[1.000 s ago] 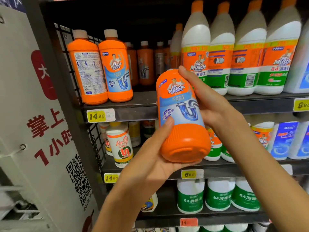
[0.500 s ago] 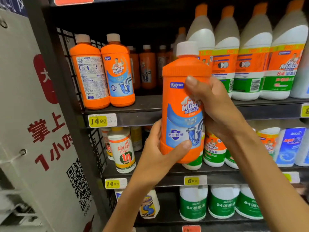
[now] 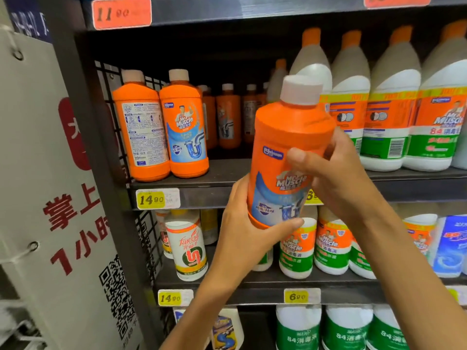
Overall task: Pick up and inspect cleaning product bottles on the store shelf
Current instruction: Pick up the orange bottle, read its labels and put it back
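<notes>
From the head view, you hold the orange bottle [image 3: 285,157] nearly upright before the shelf [image 3: 227,173], white cap up. Your left hand [image 3: 242,233] cups its base, thumb curled across the label; your right hand [image 3: 336,173] wraps its right side, thumb over the front.

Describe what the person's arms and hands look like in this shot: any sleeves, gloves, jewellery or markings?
Both forearms are bare as far as the frame shows, with no sleeve in view. The left hand and right hand wear no gloves. No rings, watch, bracelet or markings show on the visible fingers or wrists. The fingernails look short and unpainted. The upper arms lie outside the frame.
</notes>
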Tool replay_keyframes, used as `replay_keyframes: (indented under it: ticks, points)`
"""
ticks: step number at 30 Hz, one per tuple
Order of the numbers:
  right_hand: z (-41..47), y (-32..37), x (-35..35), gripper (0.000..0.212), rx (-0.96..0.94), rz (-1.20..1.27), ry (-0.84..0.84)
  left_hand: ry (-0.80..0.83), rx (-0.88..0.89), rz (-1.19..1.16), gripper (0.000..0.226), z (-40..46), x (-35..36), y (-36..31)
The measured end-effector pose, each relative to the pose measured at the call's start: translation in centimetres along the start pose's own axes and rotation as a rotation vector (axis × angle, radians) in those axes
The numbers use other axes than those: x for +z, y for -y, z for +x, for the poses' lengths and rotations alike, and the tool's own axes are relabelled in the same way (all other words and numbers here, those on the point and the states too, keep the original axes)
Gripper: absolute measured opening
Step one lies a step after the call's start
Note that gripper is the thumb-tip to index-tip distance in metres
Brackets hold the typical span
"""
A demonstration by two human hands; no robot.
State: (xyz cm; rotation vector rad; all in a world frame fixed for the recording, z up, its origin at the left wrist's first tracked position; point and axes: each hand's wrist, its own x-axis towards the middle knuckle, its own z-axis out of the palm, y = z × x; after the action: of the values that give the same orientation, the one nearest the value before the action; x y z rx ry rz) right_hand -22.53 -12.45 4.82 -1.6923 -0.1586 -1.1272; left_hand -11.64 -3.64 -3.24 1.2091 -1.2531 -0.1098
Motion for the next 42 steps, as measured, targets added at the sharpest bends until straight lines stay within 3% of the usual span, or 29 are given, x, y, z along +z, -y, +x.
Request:
replay_keyframes:
  ticks: [2,6,10,13,20,29,34,37,42]
  points:
    - [1.4,0.0,0.3,0.048,0.005,0.003,-0.057,-0.038,0.015,0.025,0.089,1.1,-0.3,-0.2]
    - [4.5,-0.2,1.2,0.05,0.016,0.023,-0.125,-0.135,0.041,0.023,0.099,3.9,-1.3,-0.2]
    - [7.4,-1.2,1.8,0.053,0.028,0.008,-0.152,-0.228,0.056,0.031,0.079,5.9,-1.8,0.8]
    - [8.9,-2.7,2.2,0.06,0.065,-0.035,-0.159,-0.249,0.028,0.042,0.081,6.8,-2.1,1.8]
    - [11.2,-5.1,2.1,0.048,0.162,-0.045,-0.113,-0.281,-0.044,0.17,0.071,8.4,-2.5,2.8]
    - [11.4,-6.4,1.4,0.056,0.167,-0.06,-0.099,-0.439,0.1,0.516,0.08,8.3,-2.0,2.7]
    - [11.5,-6.8,0.5,0.062,0.189,-0.099,0.007,-0.481,0.11,0.545,0.078,8.2,-1.9,2.9]
    - [11.6,-7.0,0.8,0.071,0.198,-0.148,-0.004,-0.522,0.134,0.573,0.074,8.0,-1.9,3.1]
    - [11.7,-7.5,2.2,0.069,0.168,-0.175,-0.03,-0.51,0.099,0.698,0.072,7.6,-1.4,3.2]
